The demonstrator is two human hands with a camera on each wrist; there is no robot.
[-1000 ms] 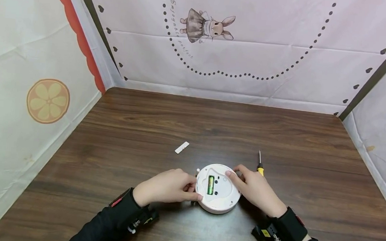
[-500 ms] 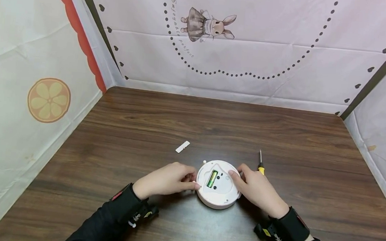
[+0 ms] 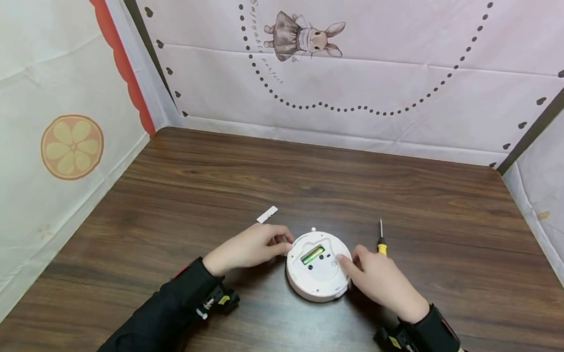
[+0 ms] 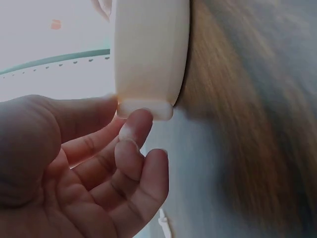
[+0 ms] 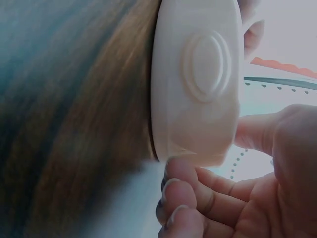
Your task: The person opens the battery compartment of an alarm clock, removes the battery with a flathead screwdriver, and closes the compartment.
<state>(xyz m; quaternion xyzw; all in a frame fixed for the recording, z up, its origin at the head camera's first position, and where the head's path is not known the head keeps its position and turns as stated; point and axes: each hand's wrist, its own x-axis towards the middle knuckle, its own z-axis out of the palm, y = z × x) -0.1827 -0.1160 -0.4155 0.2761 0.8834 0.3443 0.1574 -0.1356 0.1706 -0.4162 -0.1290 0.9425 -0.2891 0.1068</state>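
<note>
Head view shows the round white device [image 3: 318, 266] lying face down on the tabletop [image 3: 311, 184], just in front of me, with its battery bay open and a green battery [image 3: 313, 254] sitting in the slot. My left hand [image 3: 251, 246] presses curled fingertips against the rim at 9 o'clock; in the left wrist view one fingertip [image 4: 136, 124] rests on a small tab on the side wall. My right hand [image 3: 378, 277] clamps the rim at 3 o'clock, thumb on the top face and fingers [image 5: 181, 186] curled under the edge. So the hands are apart, one gripping each side of the device.

A small white battery cover [image 3: 267, 214] lies loose at 11 o'clock from the device, near my left hand. A yellow-handled screwdriver [image 3: 380, 238] lies at 1 o'clock, just beyond my right hand.

My judgement of the risks: with the bay uncovered, tipping or jerking the device could let the battery drop out. My left knuckles could knock the cover away. My right hand could nudge the screwdriver and set it rolling.
</note>
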